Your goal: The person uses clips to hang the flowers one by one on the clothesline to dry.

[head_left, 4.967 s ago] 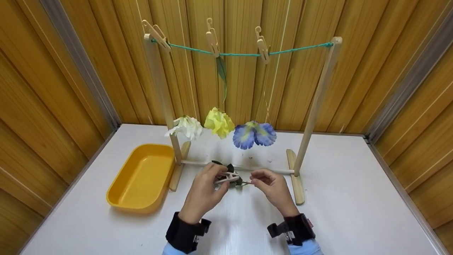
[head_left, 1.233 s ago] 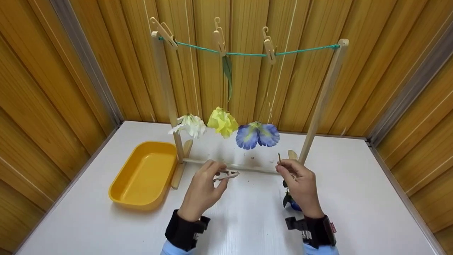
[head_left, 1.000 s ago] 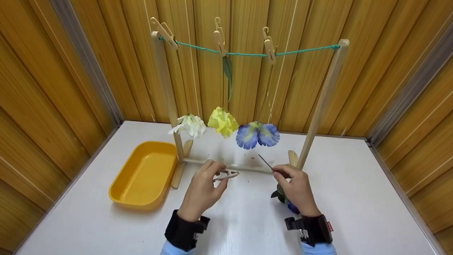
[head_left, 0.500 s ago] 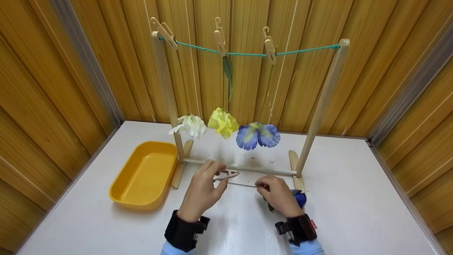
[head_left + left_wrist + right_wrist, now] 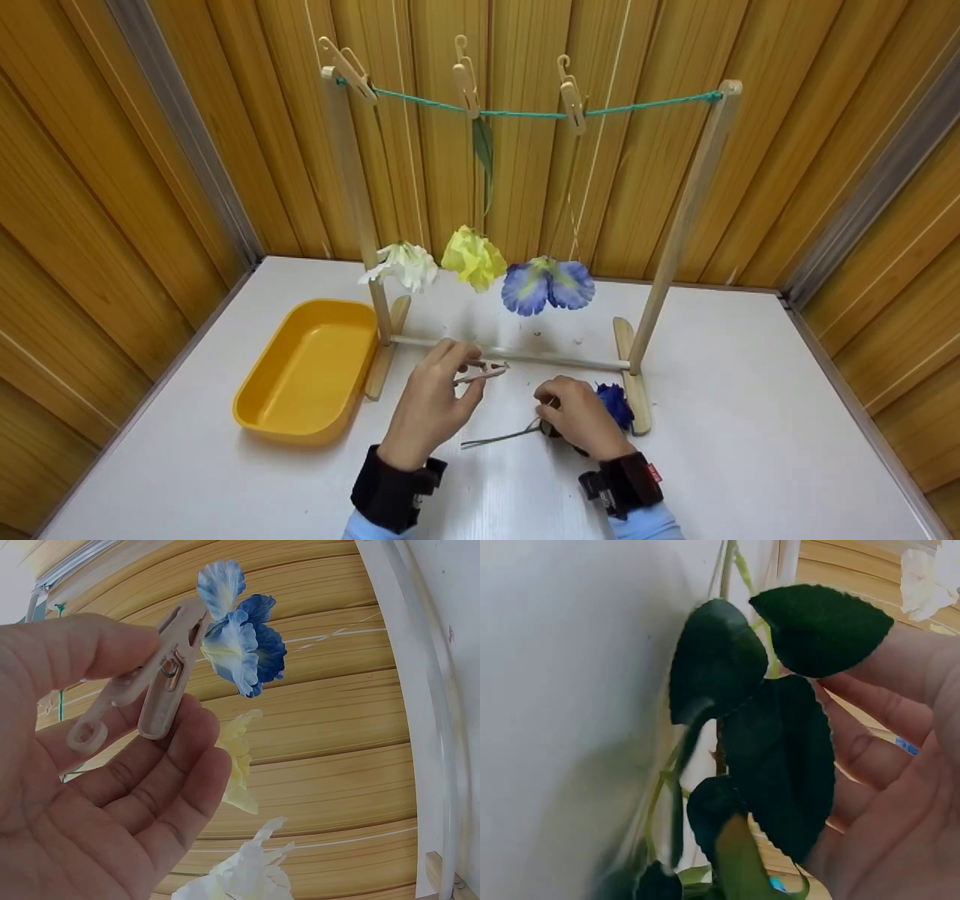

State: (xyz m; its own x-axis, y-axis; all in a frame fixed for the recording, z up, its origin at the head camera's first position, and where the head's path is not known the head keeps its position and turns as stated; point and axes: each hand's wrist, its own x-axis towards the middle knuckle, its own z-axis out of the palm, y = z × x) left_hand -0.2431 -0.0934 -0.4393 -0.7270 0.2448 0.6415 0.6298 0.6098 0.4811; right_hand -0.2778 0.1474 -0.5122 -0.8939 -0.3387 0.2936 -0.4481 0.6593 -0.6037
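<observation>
My left hand pinches a beige clothespin between thumb and fingers, just above the table. The left wrist view shows the peg with its metal spring. On the right, my right hand grips a dark blue artificial flower by its leafy part, low over the table. Its thin stem sticks out to the left with a split end. Dark green leaves hide the exact contact of the fingertips in the right wrist view.
A wooden frame carries a green cord with clothespins holding a white flower, a yellow flower and a light blue flower upside down. A yellow tray stands left. The frame's foot lies beside the dark blue bloom.
My right hand has brought the dark blue flower leftward and lower since a second ago; its stem now points left near the table. The left hand stays put with the clothespin.
</observation>
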